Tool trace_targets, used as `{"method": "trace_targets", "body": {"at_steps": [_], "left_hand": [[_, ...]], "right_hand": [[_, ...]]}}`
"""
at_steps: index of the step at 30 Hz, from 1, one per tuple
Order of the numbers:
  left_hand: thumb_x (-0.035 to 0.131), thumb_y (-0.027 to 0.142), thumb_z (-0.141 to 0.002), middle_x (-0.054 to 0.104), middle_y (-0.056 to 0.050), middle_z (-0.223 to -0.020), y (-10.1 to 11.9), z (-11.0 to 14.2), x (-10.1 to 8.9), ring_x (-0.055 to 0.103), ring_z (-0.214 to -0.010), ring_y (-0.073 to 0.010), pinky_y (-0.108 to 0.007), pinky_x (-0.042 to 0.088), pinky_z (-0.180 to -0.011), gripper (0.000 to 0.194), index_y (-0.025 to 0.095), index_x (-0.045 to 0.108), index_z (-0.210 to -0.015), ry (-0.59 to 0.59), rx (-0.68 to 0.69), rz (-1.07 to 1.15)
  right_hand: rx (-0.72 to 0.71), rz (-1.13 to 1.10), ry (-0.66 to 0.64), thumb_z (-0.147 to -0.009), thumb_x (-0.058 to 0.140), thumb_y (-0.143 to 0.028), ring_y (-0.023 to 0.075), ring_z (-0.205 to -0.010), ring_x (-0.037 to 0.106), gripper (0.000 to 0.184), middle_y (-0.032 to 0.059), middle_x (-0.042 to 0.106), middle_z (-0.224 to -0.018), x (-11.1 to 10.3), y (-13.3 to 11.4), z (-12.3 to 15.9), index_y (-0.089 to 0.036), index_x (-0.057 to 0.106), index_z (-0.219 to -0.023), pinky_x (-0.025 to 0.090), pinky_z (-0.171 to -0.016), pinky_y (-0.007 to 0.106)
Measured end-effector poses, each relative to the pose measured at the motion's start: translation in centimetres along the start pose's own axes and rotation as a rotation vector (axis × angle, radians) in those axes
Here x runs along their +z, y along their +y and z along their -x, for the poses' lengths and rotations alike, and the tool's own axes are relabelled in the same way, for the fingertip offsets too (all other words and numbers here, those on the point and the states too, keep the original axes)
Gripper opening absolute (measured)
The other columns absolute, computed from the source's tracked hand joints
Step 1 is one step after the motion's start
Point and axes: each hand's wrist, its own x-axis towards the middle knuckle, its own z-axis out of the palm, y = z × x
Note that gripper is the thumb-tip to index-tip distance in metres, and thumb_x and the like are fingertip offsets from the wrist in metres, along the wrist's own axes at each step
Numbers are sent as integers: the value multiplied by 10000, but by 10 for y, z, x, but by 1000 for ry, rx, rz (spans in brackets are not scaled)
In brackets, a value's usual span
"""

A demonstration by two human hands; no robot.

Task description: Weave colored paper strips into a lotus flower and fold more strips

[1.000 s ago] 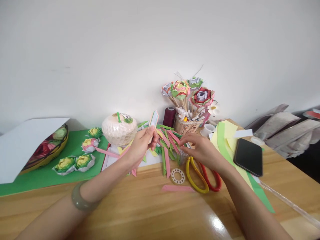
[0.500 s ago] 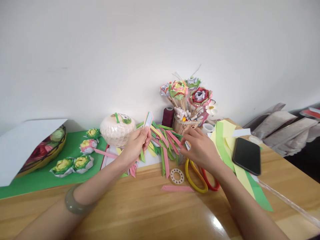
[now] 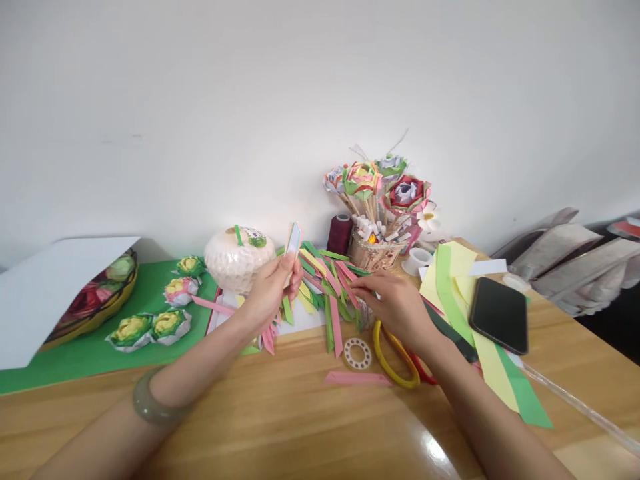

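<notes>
My left hand (image 3: 276, 291) is closed around a small stack of folded paper strips (image 3: 295, 238), its pale blue and pink end pointing up. My right hand (image 3: 395, 300) is over the right side of a pile of folded paper strips (image 3: 330, 277) in pink, green and yellow. Its fingers reach out leftward, their tips at the strips, with nothing visible held; the thumb is mostly hidden. Below that hand lie scissors (image 3: 395, 360) with yellow and red handles, partly covered by my forearm. A roll of tape (image 3: 357, 353) and a single pink strip (image 3: 359, 378) lie nearby.
Behind the pile stand a basket (image 3: 376, 255) of paper flowers and a dark red thread spool (image 3: 339, 233). A foam-wrapped round item (image 3: 239, 260) sits left of them. Folded flowers (image 3: 173, 323) rest on green card. A phone (image 3: 499, 315) lies on paper at right.
My right hand has shifted slightly left, its fingers stretching toward the strip pile. The left hand still grips the stack. The whole view has shifted slightly.
</notes>
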Motion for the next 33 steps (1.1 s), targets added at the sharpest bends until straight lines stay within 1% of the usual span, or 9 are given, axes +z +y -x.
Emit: {"method": "trace_targets", "body": {"at_steps": [5,8,10,13,16,19,22,27,33], "left_hand": [[506,443,-807,500,9,-644,4,0,-5,417,-487,-65,-169,367,-413,346,159,466,-615,55,51,-37],[508,420,-812,510,9,-623,8,1,-8,438,-495,-74,-176,404,-438,320,163,482,-623,117,132,-41],[501,414,-818,503,17,-593,8,3,-6,446,-485,-75,-178,413,-443,317,165,487,-622,114,156,-50],[490,430,-817,502,27,-543,1,6,3,458,-432,-73,-185,412,-417,332,164,482,-618,7,87,-72],[482,446,-813,517,25,-506,-11,3,21,502,-421,-90,-202,437,-426,336,167,463,-626,-71,-25,-64],[466,442,-823,538,19,-486,-22,-4,38,564,-444,-116,-226,472,-470,326,166,468,-649,-155,-139,-22],[466,412,-831,559,13,-508,-27,-11,51,588,-464,-125,-242,482,-507,317,165,478,-632,-208,-205,-4],[501,370,-817,556,17,-522,-34,-18,55,572,-474,-123,-246,469,-522,308,163,490,-589,-141,-206,-44],[464,349,-842,470,39,-490,-42,-16,51,442,-430,-86,-207,385,-452,341,160,457,-558,38,-209,-57]], "right_hand": [[74,-50,20,-821,482,-197,193,-734,617,189,57,685,-796,-3,4,-1,-193,669,-844,448,-666,282],[125,-72,36,-809,460,-187,187,-687,607,200,53,672,-754,-2,4,-1,-181,656,-848,438,-654,284],[161,-93,45,-793,466,-183,172,-630,591,182,35,660,-704,-1,4,-2,-184,648,-811,427,-610,270],[203,-134,56,-787,472,-196,154,-577,571,163,13,650,-654,0,2,-2,-192,635,-792,405,-537,242],[216,-170,53,-807,461,-223,143,-534,559,175,4,641,-613,0,0,-2,-189,631,-820,397,-500,230],[193,-241,20,-834,440,-250,137,-524,568,200,1,649,-610,0,-1,-2,-190,629,-864,419,-519,232],[198,-339,-21,-840,441,-268,153,-608,616,193,18,690,-698,0,-1,-1,-199,617,-878,444,-572,243],[279,-329,-6,-814,467,-278,171,-597,621,146,22,690,-679,0,-1,-1,-209,596,-820,442,-571,259],[445,-327,57,-802,437,-255,157,-511,594,106,-9,669,-589,-3,-1,-2,-220,529,-763,413,-517,247]]}}
